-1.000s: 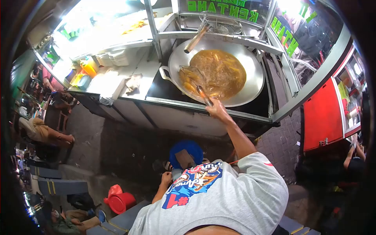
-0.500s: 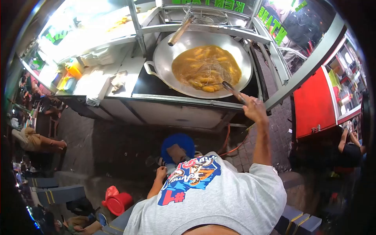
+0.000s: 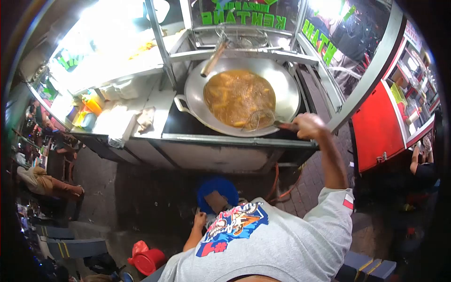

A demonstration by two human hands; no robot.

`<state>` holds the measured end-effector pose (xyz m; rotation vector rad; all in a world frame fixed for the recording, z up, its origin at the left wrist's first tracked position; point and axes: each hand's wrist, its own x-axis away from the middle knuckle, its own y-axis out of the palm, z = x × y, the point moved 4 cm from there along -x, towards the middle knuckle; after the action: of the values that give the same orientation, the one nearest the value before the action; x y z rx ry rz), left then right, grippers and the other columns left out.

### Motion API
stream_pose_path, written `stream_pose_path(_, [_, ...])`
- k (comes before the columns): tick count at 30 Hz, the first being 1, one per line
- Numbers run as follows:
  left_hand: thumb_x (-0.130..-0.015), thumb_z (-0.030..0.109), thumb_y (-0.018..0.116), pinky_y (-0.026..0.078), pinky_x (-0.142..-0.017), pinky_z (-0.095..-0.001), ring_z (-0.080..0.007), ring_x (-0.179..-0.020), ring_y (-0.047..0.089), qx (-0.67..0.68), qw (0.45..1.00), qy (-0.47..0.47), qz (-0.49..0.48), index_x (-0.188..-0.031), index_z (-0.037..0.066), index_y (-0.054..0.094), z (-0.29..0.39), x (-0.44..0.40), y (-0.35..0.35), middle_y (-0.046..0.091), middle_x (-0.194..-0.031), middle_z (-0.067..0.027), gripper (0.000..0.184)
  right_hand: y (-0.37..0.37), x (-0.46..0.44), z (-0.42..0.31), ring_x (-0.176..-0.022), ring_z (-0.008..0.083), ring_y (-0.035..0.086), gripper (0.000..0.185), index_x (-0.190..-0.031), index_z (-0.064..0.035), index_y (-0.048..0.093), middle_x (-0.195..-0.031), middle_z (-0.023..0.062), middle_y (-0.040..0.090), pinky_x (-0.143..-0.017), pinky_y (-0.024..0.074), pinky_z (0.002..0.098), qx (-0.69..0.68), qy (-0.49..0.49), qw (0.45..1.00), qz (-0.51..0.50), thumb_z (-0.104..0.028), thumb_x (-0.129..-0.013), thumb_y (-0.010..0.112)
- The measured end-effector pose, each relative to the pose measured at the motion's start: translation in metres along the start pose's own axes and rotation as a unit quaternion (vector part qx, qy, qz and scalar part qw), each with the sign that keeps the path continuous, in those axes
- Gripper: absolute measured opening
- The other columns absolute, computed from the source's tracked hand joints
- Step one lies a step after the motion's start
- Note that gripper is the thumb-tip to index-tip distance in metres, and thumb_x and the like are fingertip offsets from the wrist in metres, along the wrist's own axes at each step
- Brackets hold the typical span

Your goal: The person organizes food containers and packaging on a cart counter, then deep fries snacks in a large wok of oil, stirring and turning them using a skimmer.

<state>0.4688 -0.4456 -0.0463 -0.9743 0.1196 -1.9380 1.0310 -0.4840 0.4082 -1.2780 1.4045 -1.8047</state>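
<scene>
My right hand (image 3: 311, 126) is wrapped round the handle of a wire skimmer (image 3: 261, 118) at the wok's near right side. The skimmer's mesh dips partly into the bubbling brown oil (image 3: 230, 96). Elongated yellow-brown pieces of food (image 3: 231, 76) float in that oil, blurred by the bubbles. The wide metal wok (image 3: 287, 91) sits on the cart's dark stove top, with one loop handle to the left. Low beside my body, my left hand (image 3: 200, 220) has its fingers curled; whether something small is in them is unclear.
A wire strainer with a wooden handle (image 3: 214, 58) rests on the frame behind the wok. Bottles (image 3: 93, 105) and a crumpled cloth (image 3: 146, 119) lie on the left counter. A blue tub (image 3: 217, 187) stands on the floor, a red bucket (image 3: 149, 261) at lower left.
My right hand has shifted right, drawing the skimmer from the middle of the oil towards the wok's near right edge. The head view has tilted slightly. My left hand remains low.
</scene>
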Motion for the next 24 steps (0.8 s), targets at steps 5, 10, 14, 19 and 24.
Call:
stream_pose_path(5, [-0.083,0.019,0.057,0.052,-0.055,-0.0320,-0.0187,-0.066,0.060,-0.025,0.998,-0.048,0.036,-0.091,-0.002,0.063,-0.007,0.021,-0.005,0.062,-0.077,-0.0111,0.023,0.067,-0.072,-0.016,-0.079,0.0321,0.064,0.015,-0.075,0.0001,0.065,-0.080,0.0184,0.065,-0.069,0.0524,0.0412,-0.045,-0.022,0.996,0.068,-0.007,-0.062,0.063])
stream_pose_path(10, [-0.080,0.020,0.056,0.051,-0.056,-0.0332,-0.0204,-0.059,0.062,-0.085,0.995,-0.042,0.024,-0.094,-0.001,0.064,-0.026,0.026,-0.013,0.065,-0.074,-0.0139,0.027,0.091,-0.121,-0.034,-0.086,0.0315,0.063,0.022,-0.088,-0.0014,0.065,-0.089,0.0184,0.065,-0.072,0.0510,0.0422,-0.079,-0.011,0.988,0.133,-0.009,-0.068,0.059])
stream_pose_path(14, [-0.080,0.021,0.054,0.050,-0.055,-0.0332,-0.0190,-0.058,0.062,-0.037,0.996,-0.060,0.045,-0.096,0.000,0.065,-0.019,0.033,-0.019,0.065,-0.074,-0.0145,0.029,0.135,-0.192,-0.026,-0.088,0.0307,0.063,0.023,-0.094,-0.0049,0.064,-0.093,0.0178,0.064,-0.074,0.0502,0.0423,-0.158,0.023,0.961,0.224,-0.012,-0.077,0.051])
stream_pose_path(19, [-0.085,0.020,0.055,0.045,-0.045,-0.0302,-0.0157,-0.054,0.057,0.021,0.995,-0.089,0.044,-0.096,0.001,0.061,0.006,0.038,-0.021,0.059,-0.068,-0.0082,0.022,0.142,-0.250,-0.012,-0.088,0.0341,0.062,0.035,-0.110,-0.0121,0.055,-0.092,0.0179,0.064,-0.074,0.0485,0.0428,-0.100,0.021,0.968,0.227,-0.029,-0.080,0.053])
stream_pose_path(24, [-0.086,0.022,0.056,0.046,-0.045,-0.0297,-0.0166,-0.057,0.059,0.029,0.993,-0.103,0.055,-0.098,0.002,0.060,0.007,0.036,-0.021,0.059,-0.072,-0.0080,0.024,0.046,-0.180,0.009,-0.082,0.0303,0.064,0.026,-0.094,-0.0073,0.061,-0.085,0.0154,0.065,-0.069,0.0495,0.0405,-0.088,0.041,0.978,0.182,-0.017,-0.070,0.062])
